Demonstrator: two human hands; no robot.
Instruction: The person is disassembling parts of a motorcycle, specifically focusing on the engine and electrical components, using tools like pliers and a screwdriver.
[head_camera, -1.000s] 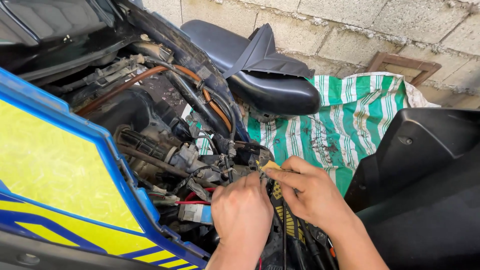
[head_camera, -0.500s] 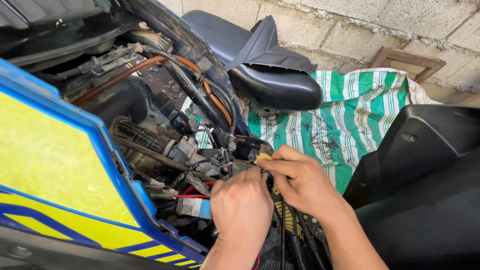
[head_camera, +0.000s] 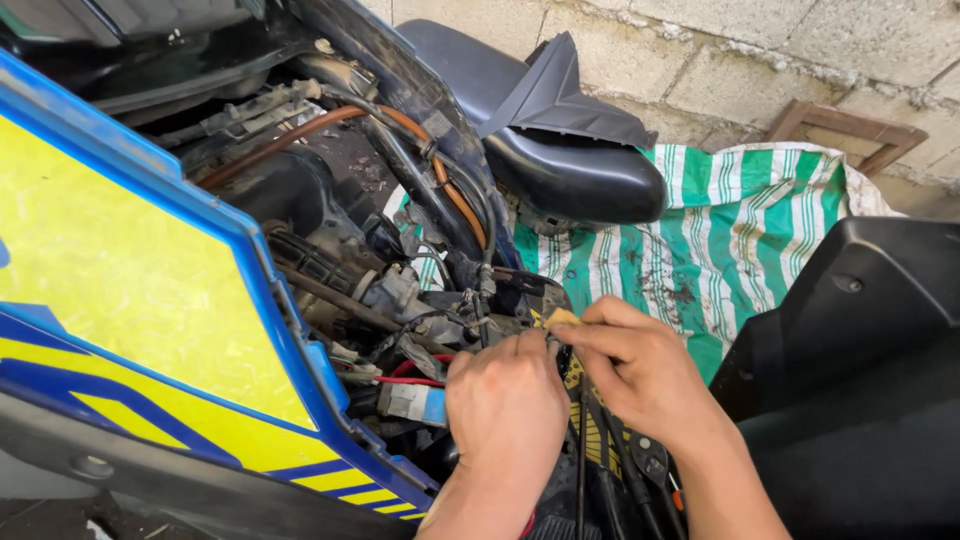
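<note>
Hoses (head_camera: 440, 180), cables crowding hands — striped cloth (head_camera: 700, 250) beside

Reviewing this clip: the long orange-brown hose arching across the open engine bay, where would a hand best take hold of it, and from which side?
Probably at the bare upper arc of the orange-brown hose, coming from above. There it lies exposed above the dark engine parts, while its lower end runs down among black cables and a clip. The left hand and right hand work lower down, apart from it.

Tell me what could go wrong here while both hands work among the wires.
The left hand and right hand pinch a small yellow piece amid crowded wires; it might slip and drop into the gaps below. The red wire beside the left hand could get snagged or tugged.
</note>
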